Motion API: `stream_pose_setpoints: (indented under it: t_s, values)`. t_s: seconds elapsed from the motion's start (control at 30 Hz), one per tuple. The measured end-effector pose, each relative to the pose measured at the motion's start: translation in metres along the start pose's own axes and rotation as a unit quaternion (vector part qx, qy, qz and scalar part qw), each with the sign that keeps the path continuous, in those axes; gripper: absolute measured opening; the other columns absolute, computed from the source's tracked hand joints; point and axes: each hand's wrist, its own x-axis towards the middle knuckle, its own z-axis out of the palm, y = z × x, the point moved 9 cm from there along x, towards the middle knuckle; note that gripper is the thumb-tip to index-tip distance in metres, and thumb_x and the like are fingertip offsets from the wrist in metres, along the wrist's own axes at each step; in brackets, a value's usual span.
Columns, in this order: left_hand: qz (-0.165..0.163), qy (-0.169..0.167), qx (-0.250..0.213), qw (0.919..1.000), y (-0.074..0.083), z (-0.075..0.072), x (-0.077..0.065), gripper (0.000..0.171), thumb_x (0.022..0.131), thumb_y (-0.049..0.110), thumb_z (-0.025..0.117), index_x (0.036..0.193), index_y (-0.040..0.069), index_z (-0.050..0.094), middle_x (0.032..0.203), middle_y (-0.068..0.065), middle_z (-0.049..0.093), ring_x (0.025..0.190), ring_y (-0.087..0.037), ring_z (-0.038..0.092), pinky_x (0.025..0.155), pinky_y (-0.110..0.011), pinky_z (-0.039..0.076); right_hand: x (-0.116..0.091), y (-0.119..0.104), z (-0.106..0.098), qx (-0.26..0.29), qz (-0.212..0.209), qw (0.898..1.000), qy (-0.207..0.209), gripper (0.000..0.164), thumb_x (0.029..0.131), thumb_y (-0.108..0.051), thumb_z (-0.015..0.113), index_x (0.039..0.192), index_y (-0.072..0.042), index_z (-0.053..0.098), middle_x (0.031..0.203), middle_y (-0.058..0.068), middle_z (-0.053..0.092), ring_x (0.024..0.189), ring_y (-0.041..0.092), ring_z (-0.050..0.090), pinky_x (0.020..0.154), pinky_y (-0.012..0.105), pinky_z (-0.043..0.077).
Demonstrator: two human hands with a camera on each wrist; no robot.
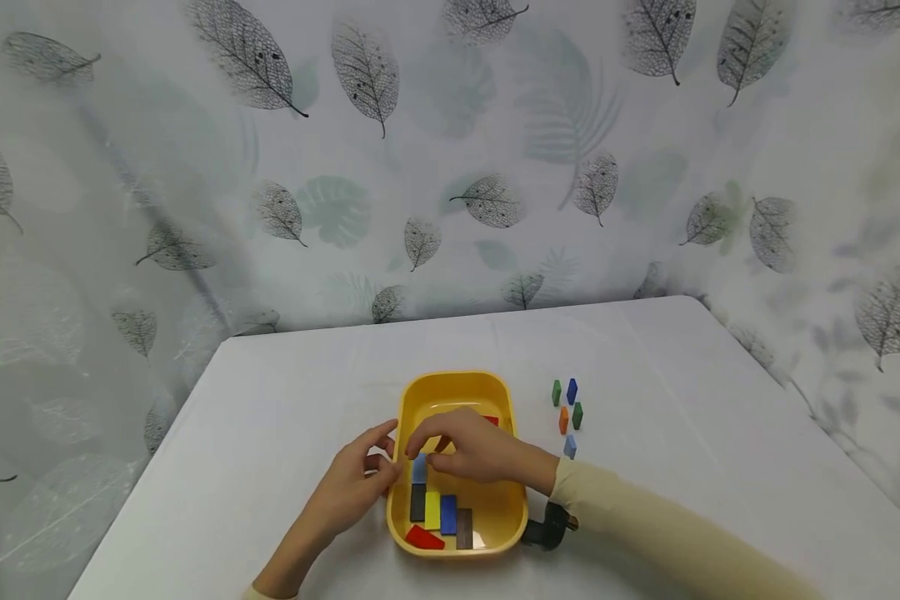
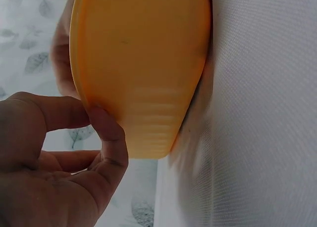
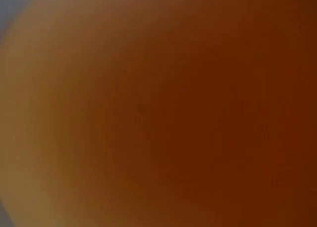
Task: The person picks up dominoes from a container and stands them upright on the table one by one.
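A yellow plastic tray (image 1: 520,500) sits on the white table. My left hand (image 1: 352,483) is at its left side, and the left wrist view shows thumb and a finger (image 2: 111,133) pinching the rim. My right hand (image 1: 468,446) reaches over the tray from the right, thumb and index finger on either side of the upper end of a light blue block (image 1: 419,471). Below that block lie a black block (image 1: 417,502), a yellow block (image 1: 432,511), a blue block (image 1: 448,514), a brown block (image 1: 464,528) and a red block (image 1: 424,537). The right wrist view is an orange blur.
Right of the tray, several small blocks stand on end: green (image 1: 557,392), blue (image 1: 572,391), orange (image 1: 563,419) and light blue (image 1: 570,447). Another red block (image 1: 491,420) shows partly behind the right hand. A black strap (image 1: 546,529) is below the right wrist. Leaf-patterned curtain (image 1: 487,200) surrounds the table.
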Motion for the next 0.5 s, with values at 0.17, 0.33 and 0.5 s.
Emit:
stream_pose_setpoints:
  t_s: [0.17, 0.33, 0.5]
  values:
    - [-0.002, 0.002, 0.005, 1.0000, -0.001, 0.001, 0.001, 0.059, 0.096, 0.004, 0.069, 0.151, 0.002, 0.049, 0.110, -0.010, 0.053, 0.078, -0.023, 0.060, 0.067, -0.027, 0.056, 0.006, 0.016, 0.010, -0.005, 0.054, 0.998, -0.021, 0.033, 0.089, 0.009, 0.068, 0.113, -0.012, 0.078, 0.109, -0.009, 0.073, 0.107, 0.016, 0.065, 0.089, 0.024, 0.054]
    - [-0.001, 0.002, 0.003, 1.0000, -0.002, 0.000, 0.002, 0.060, 0.096, 0.005, 0.070, 0.152, 0.002, 0.049, 0.110, -0.011, 0.053, 0.078, -0.023, 0.060, 0.066, -0.025, 0.055, 0.008, 0.026, 0.017, -0.010, 0.076, 0.996, -0.037, 0.039, 0.088, 0.009, 0.067, 0.116, -0.015, 0.079, 0.110, -0.015, 0.072, 0.106, 0.015, 0.065, 0.091, 0.025, 0.052]
    - [-0.008, 0.003, -0.001, 1.0000, -0.004, 0.001, 0.002, 0.062, 0.095, 0.005, 0.071, 0.152, 0.002, 0.048, 0.112, -0.010, 0.052, 0.078, -0.023, 0.060, 0.066, -0.025, 0.055, 0.011, 0.029, 0.024, -0.036, 0.077, 0.995, -0.053, 0.037, 0.088, 0.007, 0.068, 0.114, -0.017, 0.079, 0.109, -0.015, 0.072, 0.101, 0.010, 0.063, 0.093, 0.024, 0.050]
